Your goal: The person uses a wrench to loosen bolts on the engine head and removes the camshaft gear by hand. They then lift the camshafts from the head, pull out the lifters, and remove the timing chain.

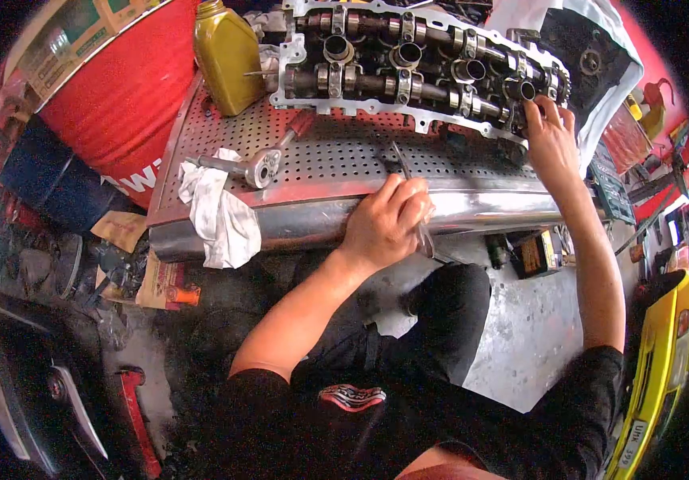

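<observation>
An engine cylinder head [432, 88] with two camshafts lies across the back of the perforated metal bench [336, 160]. My left hand [391, 220] is closed around a slim metal rod-like tool [402, 158] at the bench's front edge. One thin end points up toward the cylinder head, and the other shows below my fingers. At the head's right end, my right hand [554, 144] bends its fingers down beside the last round tube [522, 90]. Its fingertips look pinched there, but what they hold, if anything, is hidden.
A ratchet wrench [263, 168] with a red handle lies on the bench's left, partly over a white rag [223, 228]. Behind it stand a yellow-brown oil bottle [231, 60] and a red drum [124, 92]. A yellow car part [652, 376] is at lower right.
</observation>
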`<state>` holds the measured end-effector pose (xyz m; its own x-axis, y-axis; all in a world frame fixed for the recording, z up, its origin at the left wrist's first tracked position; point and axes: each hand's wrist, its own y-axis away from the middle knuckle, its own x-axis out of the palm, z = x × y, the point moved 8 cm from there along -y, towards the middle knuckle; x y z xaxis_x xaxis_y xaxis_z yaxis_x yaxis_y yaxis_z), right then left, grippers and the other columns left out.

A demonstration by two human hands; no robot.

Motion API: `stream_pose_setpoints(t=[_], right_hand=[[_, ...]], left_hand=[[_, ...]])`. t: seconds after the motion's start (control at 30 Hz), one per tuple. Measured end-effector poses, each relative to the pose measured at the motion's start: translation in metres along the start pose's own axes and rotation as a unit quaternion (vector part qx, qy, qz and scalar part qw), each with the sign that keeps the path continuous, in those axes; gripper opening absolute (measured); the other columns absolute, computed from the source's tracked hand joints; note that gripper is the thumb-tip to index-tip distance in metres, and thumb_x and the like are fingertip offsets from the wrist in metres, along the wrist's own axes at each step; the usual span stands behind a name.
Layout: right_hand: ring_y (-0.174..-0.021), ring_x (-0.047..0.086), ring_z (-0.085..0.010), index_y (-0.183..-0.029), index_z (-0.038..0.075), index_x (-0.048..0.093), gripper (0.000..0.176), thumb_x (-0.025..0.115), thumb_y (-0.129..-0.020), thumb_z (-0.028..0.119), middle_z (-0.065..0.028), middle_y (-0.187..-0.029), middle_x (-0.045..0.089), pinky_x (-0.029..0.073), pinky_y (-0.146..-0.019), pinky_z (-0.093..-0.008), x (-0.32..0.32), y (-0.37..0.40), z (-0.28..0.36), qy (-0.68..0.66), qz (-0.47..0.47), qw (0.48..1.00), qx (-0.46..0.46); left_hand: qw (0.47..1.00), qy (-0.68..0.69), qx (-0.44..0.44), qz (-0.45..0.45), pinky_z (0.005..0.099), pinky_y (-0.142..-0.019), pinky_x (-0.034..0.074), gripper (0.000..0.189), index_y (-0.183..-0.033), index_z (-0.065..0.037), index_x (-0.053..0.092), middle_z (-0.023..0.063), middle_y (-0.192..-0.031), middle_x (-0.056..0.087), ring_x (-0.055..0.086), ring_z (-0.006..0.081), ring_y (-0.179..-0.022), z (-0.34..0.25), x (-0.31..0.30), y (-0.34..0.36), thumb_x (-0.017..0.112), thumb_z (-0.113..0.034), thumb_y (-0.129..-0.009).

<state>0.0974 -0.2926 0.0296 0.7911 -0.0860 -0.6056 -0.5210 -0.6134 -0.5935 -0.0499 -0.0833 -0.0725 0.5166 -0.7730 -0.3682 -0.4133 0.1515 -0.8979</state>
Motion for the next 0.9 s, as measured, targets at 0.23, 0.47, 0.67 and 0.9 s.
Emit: stream_pose_setpoints(t=[0.23,0.47,0.67,0.9], right_hand=[[-0.111,0.057,-0.0234,-0.118,0.010,0.063,0.045,0.067,-0.074,0.000,-0.0055,-0.103,0.066,0.038,-0.103,-0.0477,-0.010,0.011,0.011,-0.017,-0.111,0.994,0.007],[-0.118,0.056,-0.0308,-0.113,0.008,0.059,0.037,0.064,-0.077,0.001,-0.0129,-0.103,0.067,0.038,-0.103,-0.0486,0.022,-0.003,-0.011,-0.104,0.083,0.991,0.015],[-0.104,0.066,-0.0263,-0.115,0.006,0.060,0.036,0.065,-0.079,0.004,-0.0088,-0.089,0.069,0.031,-0.108,-0.0494,0.011,-0.009,-0.003,-0.048,0.116,0.991,-0.034],[-0.103,0.065,-0.0189,-0.116,0.010,0.059,0.044,0.068,-0.074,0.006,-0.0022,-0.091,0.068,0.027,-0.113,-0.0536,-0.001,0.008,0.010,-0.028,-0.061,0.998,-0.010]], left_hand=[[1.000,-0.010,0.013,0.002,0.0412,-0.069,0.053,0.029,-0.102,-0.006,0.057,0.0137,-0.106,0.064,0.061,0.0338,-0.084,0.001,0.004,0.003,0.076,-0.006,-0.080],[0.999,0.031,0.008,0.015,0.0441,-0.072,0.054,0.037,-0.110,-0.005,0.057,0.0155,-0.108,0.066,0.064,0.0349,-0.087,0.002,0.002,0.004,0.076,-0.003,-0.078],[1.000,-0.005,0.020,-0.012,0.0435,-0.070,0.052,0.033,-0.106,-0.007,0.056,0.0153,-0.103,0.066,0.062,0.0349,-0.082,-0.005,0.004,0.005,0.074,0.002,-0.080],[1.000,-0.016,0.020,-0.013,0.0434,-0.070,0.052,0.031,-0.105,-0.007,0.055,0.0149,-0.103,0.066,0.061,0.0343,-0.081,-0.006,0.005,0.008,0.073,0.002,-0.081]])
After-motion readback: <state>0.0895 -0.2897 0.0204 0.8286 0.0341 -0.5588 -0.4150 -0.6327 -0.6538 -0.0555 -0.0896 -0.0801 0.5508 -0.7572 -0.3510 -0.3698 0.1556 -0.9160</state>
